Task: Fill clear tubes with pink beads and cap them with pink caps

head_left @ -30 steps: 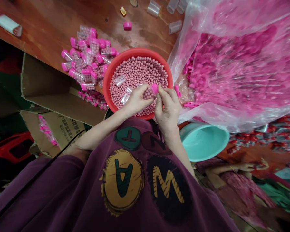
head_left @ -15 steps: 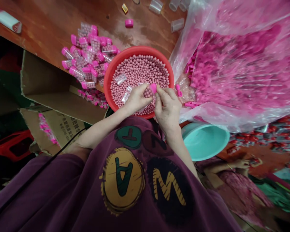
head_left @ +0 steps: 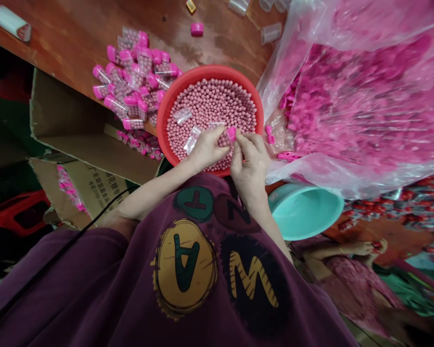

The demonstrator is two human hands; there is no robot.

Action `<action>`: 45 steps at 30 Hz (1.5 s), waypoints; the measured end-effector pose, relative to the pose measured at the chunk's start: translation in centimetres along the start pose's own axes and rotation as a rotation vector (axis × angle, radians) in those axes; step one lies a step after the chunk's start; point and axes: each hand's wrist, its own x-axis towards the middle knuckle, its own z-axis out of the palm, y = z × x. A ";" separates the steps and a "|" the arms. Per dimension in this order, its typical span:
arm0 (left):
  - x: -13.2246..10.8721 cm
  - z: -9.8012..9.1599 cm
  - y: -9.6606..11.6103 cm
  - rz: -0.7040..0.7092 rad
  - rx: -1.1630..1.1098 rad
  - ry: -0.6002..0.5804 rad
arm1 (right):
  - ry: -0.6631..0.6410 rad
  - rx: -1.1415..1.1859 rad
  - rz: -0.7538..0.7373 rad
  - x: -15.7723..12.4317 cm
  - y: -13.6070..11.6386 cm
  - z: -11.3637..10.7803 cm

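The left grip (head_left: pixel 208 149) closes around a clear tube (head_left: pixel 217 126) of pink beads (head_left: pixel 223 140) above a red basin (head_left: pixel 210 71); the right grip (head_left: pixel 250 168) pinches the tube's pink cap (head_left: pixel 232 134) between thumb and fingers.

At centre, the person's left hand (head_left: pixel 207 150) is hiding most of a clear tube (head_left: pixel 222 139), while the right hand (head_left: pixel 249 166) is pressing against its pink cap (head_left: pixel 232 134). Both hands are blocking part of the red basin (head_left: pixel 210 70). At right, a plastic sheet (head_left: pixel 347 179) is blurring the pink pieces (head_left: pixel 347 106) beneath it. The lower right edge is cutting off a co-worker's blurred pink sleeve (head_left: pixel 358 284). At lower left, the printing on a carton (head_left: pixel 94 193) is appearing too small to read.
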 end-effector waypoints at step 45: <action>-1.5 -3.4 -0.2 -0.425 -0.530 -0.533 | -0.473 -0.021 0.164 0.2 3.3 0.9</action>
